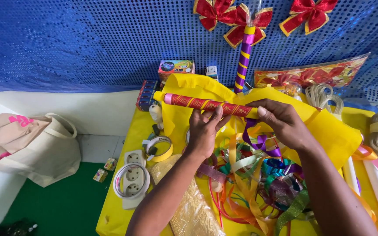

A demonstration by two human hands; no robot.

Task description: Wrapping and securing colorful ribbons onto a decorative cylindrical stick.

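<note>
- Over the yellow table point(118, 205), head view: both hands hold a stick point(206, 104) level, across the scene, above the ribbon pile.
- Left hand point(204, 131): fingers curled round the stick near its middle, thumb up against it, pinching it from below.
- Right hand point(283, 122): fingers closed on the stick's right end, thumb pressed on top where the wrap stops.
- Stick state: red-and-gold patterned wrap covers most of the length; a pink band and a bare yellow tip show at the left end. Right end is hidden under the hand, can't tell if it is covered.
- Judgement: wrap looks mostly laid on; ends look like what is left.
- Yellow cloth point(329, 126) lies behind and under the stick, draped off to the right.
- Loose ribbons point(250, 183) in many colours sit tangled just near of the hands; a purple one hangs under the right hand.
- Purple-and-yellow striped stick point(243, 59) stands upright at the far side, topped by a red bow point(241, 19), looks finished.
- Left of the hands: yellow tape roll point(159, 147) and a white power strip point(132, 179).
- Off the table, far left: cloth tote bag point(31, 148) on the floor.
</note>
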